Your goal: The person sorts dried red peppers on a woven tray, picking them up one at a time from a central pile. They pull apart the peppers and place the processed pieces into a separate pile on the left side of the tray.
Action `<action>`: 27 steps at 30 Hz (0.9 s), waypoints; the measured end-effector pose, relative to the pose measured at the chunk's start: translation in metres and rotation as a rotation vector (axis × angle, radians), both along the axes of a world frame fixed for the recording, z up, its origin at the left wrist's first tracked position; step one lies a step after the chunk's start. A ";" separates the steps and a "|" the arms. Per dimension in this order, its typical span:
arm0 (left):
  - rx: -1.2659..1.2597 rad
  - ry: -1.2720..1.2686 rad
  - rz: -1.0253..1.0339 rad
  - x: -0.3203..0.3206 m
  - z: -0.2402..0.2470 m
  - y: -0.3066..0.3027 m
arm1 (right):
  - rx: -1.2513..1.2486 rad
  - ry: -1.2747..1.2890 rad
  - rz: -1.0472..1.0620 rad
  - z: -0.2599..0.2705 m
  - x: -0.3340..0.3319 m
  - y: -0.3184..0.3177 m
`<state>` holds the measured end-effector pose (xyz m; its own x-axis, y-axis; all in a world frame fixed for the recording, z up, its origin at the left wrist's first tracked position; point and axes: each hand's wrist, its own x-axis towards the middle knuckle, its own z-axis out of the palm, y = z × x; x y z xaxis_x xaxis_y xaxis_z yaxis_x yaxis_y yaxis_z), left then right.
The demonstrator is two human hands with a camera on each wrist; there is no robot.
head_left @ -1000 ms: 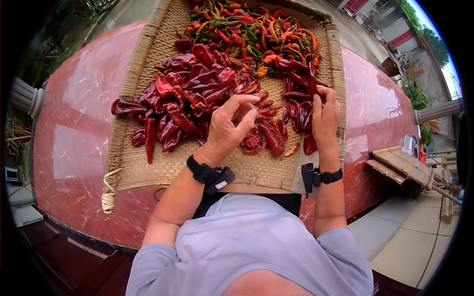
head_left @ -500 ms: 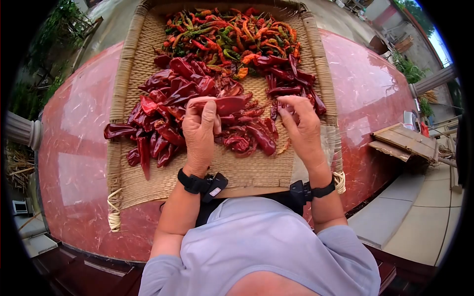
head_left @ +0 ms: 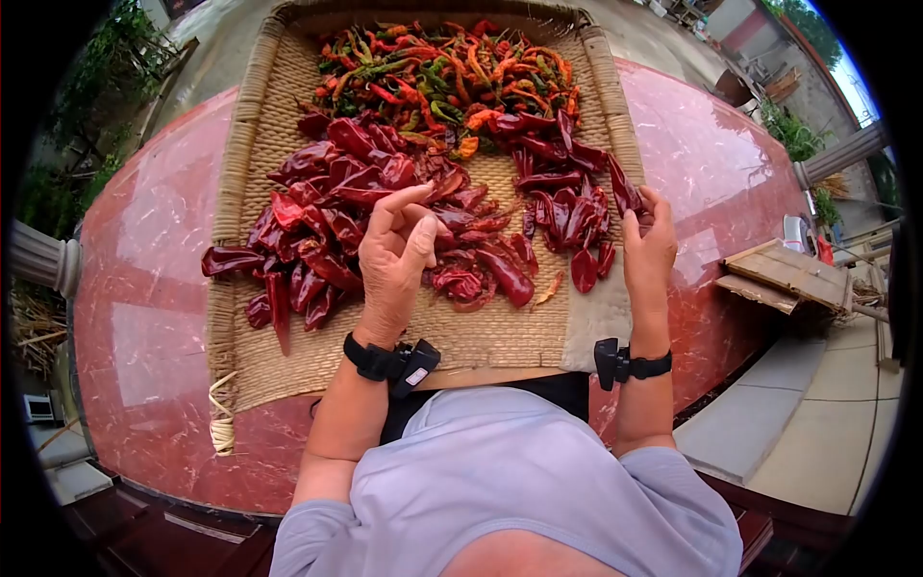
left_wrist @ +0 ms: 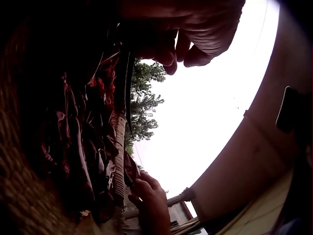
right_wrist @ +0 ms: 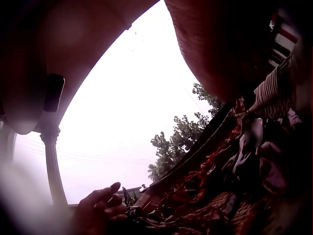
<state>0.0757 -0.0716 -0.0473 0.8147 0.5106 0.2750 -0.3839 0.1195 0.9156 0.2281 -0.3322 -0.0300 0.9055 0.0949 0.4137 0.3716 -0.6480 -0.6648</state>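
In the head view the right hand (head_left: pixel 650 252) pinches a long dark red pepper (head_left: pixel 622 185) at the right edge of the woven tray (head_left: pixel 336 361), beside a small group of dark red peppers (head_left: pixel 575 216). The left hand (head_left: pixel 392 260) hovers with bent, parted fingers and nothing between them, over the near side of the large dark red pile (head_left: pixel 332 173). Flattened, wrinkled peppers (head_left: pixel 471 274) lie between the two hands. The left wrist view shows the right hand (left_wrist: pixel 152 203) with the pepper at the tray's rim.
Thin red, orange and green peppers (head_left: pixel 442 72) cover the tray's far end. A pale flat piece (head_left: pixel 591 332) lies at its near right corner. Red marble floor (head_left: pixel 144 356) surrounds the tray, with wooden boards (head_left: pixel 788 274) to the right.
The left hand has let go of the pepper it held half a second ago. The right hand has moved right and now pinches a pepper at the tray's edge.
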 end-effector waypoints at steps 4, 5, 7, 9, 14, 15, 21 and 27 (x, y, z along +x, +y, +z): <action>-0.040 0.090 -0.275 0.001 -0.003 -0.003 | 0.373 0.180 0.307 0.015 -0.038 0.031; -0.045 0.144 -0.340 0.002 -0.003 -0.002 | 0.463 0.243 0.417 0.014 -0.047 0.040; -0.077 0.246 -0.428 0.002 -0.006 -0.001 | 0.498 0.395 0.617 0.009 -0.062 0.056; -0.148 0.217 -0.426 0.003 -0.005 -0.007 | 0.400 0.550 0.714 0.013 -0.075 0.067; -0.285 0.113 -0.359 -0.001 -0.008 -0.003 | 0.249 0.385 0.656 0.011 -0.067 0.069; -0.225 0.118 -0.302 -0.001 -0.004 0.001 | 0.195 0.338 0.582 0.012 -0.058 0.061; -0.299 -0.173 0.042 0.005 -0.005 0.012 | -0.312 -0.088 0.143 0.002 0.011 0.014; -0.241 -0.205 0.146 0.003 -0.002 0.016 | -0.390 0.157 0.172 0.004 0.018 0.017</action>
